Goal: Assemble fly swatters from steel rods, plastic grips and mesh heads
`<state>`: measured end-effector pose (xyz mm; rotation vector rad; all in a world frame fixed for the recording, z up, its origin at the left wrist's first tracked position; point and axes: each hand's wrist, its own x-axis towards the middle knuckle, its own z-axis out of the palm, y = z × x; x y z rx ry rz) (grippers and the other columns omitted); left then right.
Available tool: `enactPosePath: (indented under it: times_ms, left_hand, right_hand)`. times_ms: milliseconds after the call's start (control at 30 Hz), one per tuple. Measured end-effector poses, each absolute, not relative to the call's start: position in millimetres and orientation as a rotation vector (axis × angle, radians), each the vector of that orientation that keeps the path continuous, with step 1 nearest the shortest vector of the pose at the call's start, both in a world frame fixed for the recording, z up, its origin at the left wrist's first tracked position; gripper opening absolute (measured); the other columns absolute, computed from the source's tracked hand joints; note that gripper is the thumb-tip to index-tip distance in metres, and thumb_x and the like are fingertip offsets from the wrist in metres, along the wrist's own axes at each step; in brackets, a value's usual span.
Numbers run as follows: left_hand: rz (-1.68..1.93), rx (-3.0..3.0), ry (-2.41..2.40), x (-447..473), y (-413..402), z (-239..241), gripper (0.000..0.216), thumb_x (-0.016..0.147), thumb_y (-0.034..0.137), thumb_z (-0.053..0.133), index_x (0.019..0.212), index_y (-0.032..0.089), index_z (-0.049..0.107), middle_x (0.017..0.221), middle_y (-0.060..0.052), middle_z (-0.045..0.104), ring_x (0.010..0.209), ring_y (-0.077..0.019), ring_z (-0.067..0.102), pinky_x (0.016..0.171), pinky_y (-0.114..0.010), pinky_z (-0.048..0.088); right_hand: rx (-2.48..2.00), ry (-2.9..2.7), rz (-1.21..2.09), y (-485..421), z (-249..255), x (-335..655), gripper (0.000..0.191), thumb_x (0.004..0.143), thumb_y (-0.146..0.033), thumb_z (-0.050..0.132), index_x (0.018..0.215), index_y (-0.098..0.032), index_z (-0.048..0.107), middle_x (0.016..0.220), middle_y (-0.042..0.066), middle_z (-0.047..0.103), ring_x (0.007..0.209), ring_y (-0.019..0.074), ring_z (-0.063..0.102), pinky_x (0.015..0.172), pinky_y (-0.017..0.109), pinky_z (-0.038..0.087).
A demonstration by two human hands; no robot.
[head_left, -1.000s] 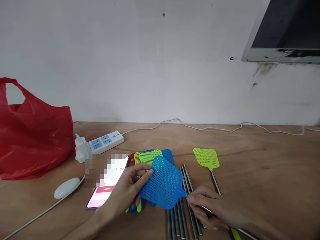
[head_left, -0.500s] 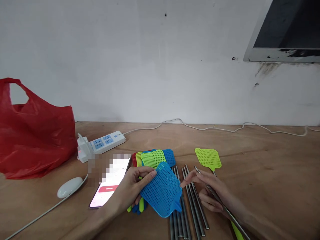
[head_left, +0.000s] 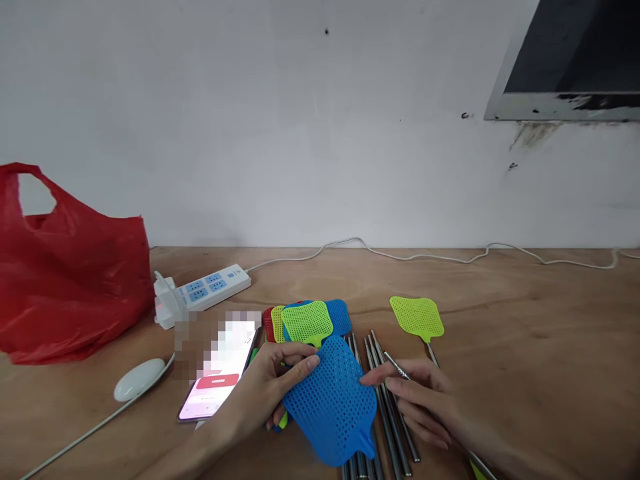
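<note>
My left hand (head_left: 277, 380) pinches the upper left edge of a blue fly swatter head (head_left: 333, 403), whose short socket points down and to the right. In my right hand (head_left: 423, 400) is a thin metal rod (head_left: 397, 365), slanting down to the right, and its index fingertip touches or nearly touches the blue head's right edge. Rod and socket are apart. Beneath the blue head lie several metal rods (head_left: 387, 413). Behind it is a pile of swatter heads, with a yellow-green head (head_left: 307, 320) on top and a blue one (head_left: 340, 315) beside it.
A yellow-green swatter (head_left: 417, 317) with a metal rod lies to the right. To the left are a lit phone (head_left: 220, 380), a white oval device (head_left: 139, 380) on a cable, a power strip (head_left: 215, 287) and a red plastic bag (head_left: 75, 273). A wall closes off the table's back.
The blue head has come lower and closer to me, its socket turned further down. My right hand's rod has slid back, with less of its tip showing, and the thumb now presses along it.
</note>
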<state>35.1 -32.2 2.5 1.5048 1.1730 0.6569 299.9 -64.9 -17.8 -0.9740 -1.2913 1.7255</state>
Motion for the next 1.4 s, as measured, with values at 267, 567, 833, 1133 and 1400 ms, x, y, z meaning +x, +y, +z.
enactPosePath:
  times_ms: [267, 567, 833, 1133, 1400]
  left_hand:
    - [0.871, 1.455, 1.059, 37, -33, 5, 0.058, 0.088, 0.058, 0.060, 0.133, 0.024, 0.045, 0.074, 0.006, 0.063, 0.034, -0.0068, 0.051, 0.031, -0.017, 0.040]
    - [0.889, 1.472, 0.971, 41, -38, 2, 0.045, 0.085, 0.054, 0.068, 0.113, 0.019, 0.060, 0.078, 0.000, 0.068, 0.046, -0.0096, 0.059, 0.043, -0.021, 0.049]
    - [0.855, 1.498, 0.995, 41, -39, 6, 0.048, 0.085, 0.054, 0.067, 0.114, 0.016, 0.068, 0.067, -0.003, 0.072, 0.053, -0.0160, 0.066, 0.048, -0.023, 0.051]
    - [0.949, 1.475, 1.067, 36, -34, 5, 0.050, 0.086, 0.052, 0.065, 0.118, 0.013, 0.068, 0.054, 0.001, 0.068, 0.050, -0.0155, 0.063, 0.052, -0.024, 0.052]
    - [0.979, 1.822, 1.407, 23, -18, 1, 0.054, 0.094, 0.054, 0.046, 0.122, 0.012, 0.066, 0.051, 0.004, 0.056, 0.052, -0.0193, 0.062, 0.051, -0.027, 0.047]
  right_hand:
    - [-0.882, -1.115, 1.781, -56, -17, 301, 0.043, 0.081, -0.045, 0.072, 0.108, -0.012, 0.077, 0.033, -0.014, 0.030, 0.029, 0.0029, 0.014, 0.031, 0.018, 0.021]
    - [-0.880, -1.020, 1.810, -57, -15, 296, 0.043, 0.076, -0.043, 0.076, 0.108, -0.014, 0.078, 0.034, -0.013, 0.030, 0.029, 0.0024, 0.014, 0.030, 0.016, 0.021]
    - [-0.892, -1.136, 1.745, -57, -13, 297, 0.043, 0.078, -0.049, 0.074, 0.101, -0.013, 0.080, 0.031, -0.012, 0.032, 0.027, 0.0031, 0.017, 0.030, 0.018, 0.021]
    - [-0.884, -1.101, 1.634, -53, -14, 299, 0.031, 0.081, -0.044, 0.072, 0.098, -0.018, 0.078, 0.075, 0.003, 0.071, 0.029, -0.0018, 0.024, 0.030, 0.017, 0.018]
    - [-0.919, -0.940, 1.518, -49, -8, 299, 0.035, 0.080, -0.048, 0.069, 0.079, -0.014, 0.073, 0.060, 0.001, 0.065, 0.029, -0.0010, 0.025, 0.031, 0.016, 0.020]
